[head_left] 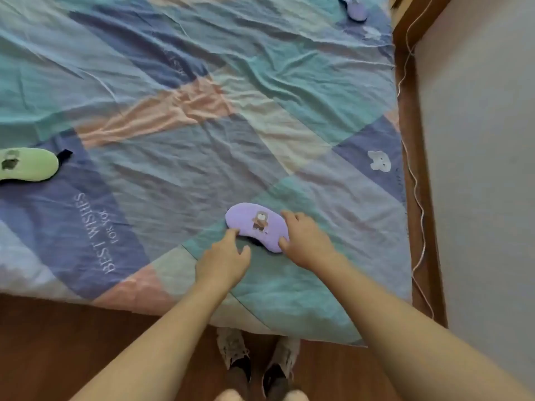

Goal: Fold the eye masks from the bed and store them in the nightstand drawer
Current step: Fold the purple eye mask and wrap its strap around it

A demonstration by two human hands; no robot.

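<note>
A purple eye mask with a small brown bear picture lies flat on the bed near its front edge. My right hand grips the mask's right end, thumb on the near edge and fingers over the far edge. My left hand touches the mask's lower left edge with its fingertips, fingers spread. A green eye mask with a black strap lies at the left edge of the view. Another purple eye mask lies at the bed's far right, partly cut off. The nightstand is out of view.
The bed carries a rumpled patchwork quilt in teal, blue and pink. A wooden bed frame with a white cord along it runs down the right, beside a pale wall. My shoes stand on the wooden floor at the bed's front edge.
</note>
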